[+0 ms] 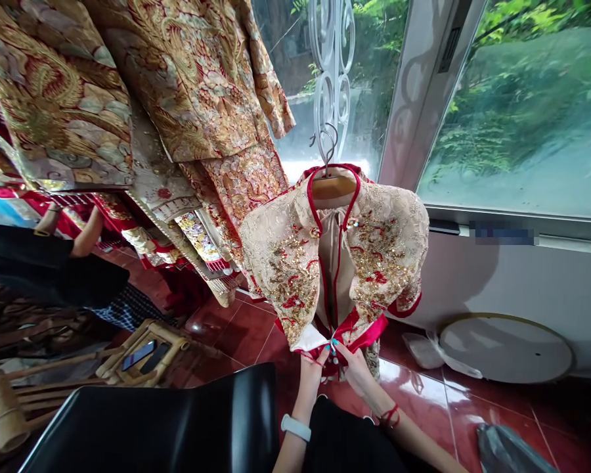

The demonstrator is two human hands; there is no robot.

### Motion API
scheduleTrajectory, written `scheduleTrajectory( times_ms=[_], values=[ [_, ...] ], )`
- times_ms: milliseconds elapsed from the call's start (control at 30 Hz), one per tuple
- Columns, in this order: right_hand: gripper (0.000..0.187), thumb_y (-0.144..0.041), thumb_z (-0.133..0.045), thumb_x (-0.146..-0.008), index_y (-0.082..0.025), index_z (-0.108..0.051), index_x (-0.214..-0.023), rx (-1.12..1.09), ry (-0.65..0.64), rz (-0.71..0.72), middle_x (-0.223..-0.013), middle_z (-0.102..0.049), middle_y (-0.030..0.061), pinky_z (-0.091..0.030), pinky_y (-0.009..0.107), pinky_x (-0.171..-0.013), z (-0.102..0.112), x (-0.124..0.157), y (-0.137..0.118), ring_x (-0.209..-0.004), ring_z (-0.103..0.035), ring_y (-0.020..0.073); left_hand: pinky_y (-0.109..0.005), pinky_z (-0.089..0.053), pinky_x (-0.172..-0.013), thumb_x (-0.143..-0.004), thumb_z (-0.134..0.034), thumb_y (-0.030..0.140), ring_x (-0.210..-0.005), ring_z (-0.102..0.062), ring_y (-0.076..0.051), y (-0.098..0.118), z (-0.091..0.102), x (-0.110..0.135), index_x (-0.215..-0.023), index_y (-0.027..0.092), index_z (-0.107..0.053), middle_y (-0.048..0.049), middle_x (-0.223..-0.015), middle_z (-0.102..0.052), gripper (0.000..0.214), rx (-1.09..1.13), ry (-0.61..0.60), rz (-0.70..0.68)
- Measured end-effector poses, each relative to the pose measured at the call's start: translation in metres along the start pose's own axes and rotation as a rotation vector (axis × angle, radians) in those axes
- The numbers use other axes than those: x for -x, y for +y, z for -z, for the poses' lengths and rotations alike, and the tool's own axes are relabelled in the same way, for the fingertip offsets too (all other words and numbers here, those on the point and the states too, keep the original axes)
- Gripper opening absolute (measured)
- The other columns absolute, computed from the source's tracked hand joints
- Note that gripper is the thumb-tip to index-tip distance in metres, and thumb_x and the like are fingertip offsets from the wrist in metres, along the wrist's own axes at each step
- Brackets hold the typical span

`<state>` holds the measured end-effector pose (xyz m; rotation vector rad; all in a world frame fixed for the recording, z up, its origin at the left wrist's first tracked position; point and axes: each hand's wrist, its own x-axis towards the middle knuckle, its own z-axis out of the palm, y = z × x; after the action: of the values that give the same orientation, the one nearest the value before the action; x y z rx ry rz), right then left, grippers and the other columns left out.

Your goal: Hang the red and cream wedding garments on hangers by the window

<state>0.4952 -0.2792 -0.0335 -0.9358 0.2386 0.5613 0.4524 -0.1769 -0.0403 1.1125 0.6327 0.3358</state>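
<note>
A cream jacket [379,256] with gold sequins, red motifs and red piping hangs on a hanger [328,156] in front of me. Its front is parted, showing the pale lining. At the lower hem my left hand [314,368] pinches the left front edge, where a white underside is turned up. Close beside it, my right hand [349,364] pinches the other front edge near the red satin border. My fingertips nearly meet at the middle of the hem; any small fastening between them is too fine to make out.
Embroidered gold-and-red garments [192,85] hang at the left, with another person's arm [86,233] among them. A black chair seat [177,420] and a bamboo stool [148,355] holding phones stand lower left. A round board [507,348] leans against the right wall.
</note>
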Motion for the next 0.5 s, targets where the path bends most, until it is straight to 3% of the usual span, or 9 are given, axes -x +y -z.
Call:
scheduleTrajectory(
  times_ms=[67,167,233,333,400,500],
  values=[
    [0.039,-0.051,-0.081,-0.061,-0.019,-0.061,-0.074,0.101,-0.044,-0.113,-0.069,-0.065,0.0019,-0.049,0.027,-0.057,0.013,0.001,-0.007,-0.06,-0.06,0.0153,-0.039,-0.053,-0.084,-0.055,-0.087,0.037,-0.087,-0.071,-0.027,-0.004,0.0,0.0,-0.084,0.015,-0.068,-0.0087,-0.081,-0.075,0.041,0.008,-0.002,0.032],
    [0.04,-0.055,-0.071,-0.069,-0.019,-0.056,-0.062,0.558,-0.077,-0.304,-0.051,-0.058,0.001,-0.041,0.025,-0.044,0.034,0.005,-0.024,-0.044,-0.052,0.0131,-0.036,-0.055,-0.073,-0.054,-0.087,0.04,-0.07,-0.069,-0.022,-0.01,0.0,-0.002,-0.078,0.016,-0.065,-0.0058,-0.074,-0.073,0.041,0.006,0.006,0.049],
    [0.038,-0.05,-0.069,-0.071,-0.019,-0.054,-0.056,0.839,-0.104,-0.169,-0.046,-0.053,-0.0006,-0.035,0.023,-0.041,0.038,0.008,-0.035,-0.04,-0.047,0.0113,-0.034,-0.055,-0.069,-0.053,-0.087,0.041,-0.065,-0.067,-0.02,-0.014,-0.001,-0.004,-0.078,0.016,-0.064,-0.0045,-0.071,-0.072,0.042,0.0,0.011,0.046],
    [0.028,-0.043,-0.064,-0.075,-0.019,-0.06,-0.061,0.909,-0.17,0.164,-0.05,-0.056,-0.0009,-0.036,0.024,-0.044,0.024,0.008,-0.042,-0.043,-0.049,0.0119,-0.032,-0.054,-0.067,-0.053,-0.087,0.041,-0.065,-0.067,-0.019,-0.018,-0.002,-0.007,-0.078,0.015,-0.064,-0.0047,-0.072,-0.072,0.042,-0.016,0.008,0.03],
    [0.027,-0.043,-0.063,-0.074,-0.02,-0.058,-0.06,0.874,-0.172,0.206,-0.048,-0.056,-0.0008,-0.036,0.025,-0.043,0.01,0.005,-0.041,-0.041,-0.049,0.0131,-0.032,-0.054,-0.066,-0.054,-0.086,0.042,-0.066,-0.067,-0.02,-0.02,-0.003,-0.008,-0.077,0.015,-0.064,-0.0055,-0.074,-0.072,0.042,-0.03,0.002,0.017],
    [0.028,-0.04,-0.067,-0.068,-0.021,-0.053,-0.053,0.811,-0.186,0.137,-0.043,-0.052,-0.0018,-0.033,0.025,-0.041,0.0,-0.002,-0.04,-0.037,-0.046,0.0132,-0.032,-0.054,-0.063,-0.056,-0.084,0.045,-0.063,-0.067,-0.02,-0.023,-0.003,-0.007,-0.077,0.015,-0.064,-0.0051,-0.07,-0.071,0.041,-0.057,-0.002,0.008]
  ],
)
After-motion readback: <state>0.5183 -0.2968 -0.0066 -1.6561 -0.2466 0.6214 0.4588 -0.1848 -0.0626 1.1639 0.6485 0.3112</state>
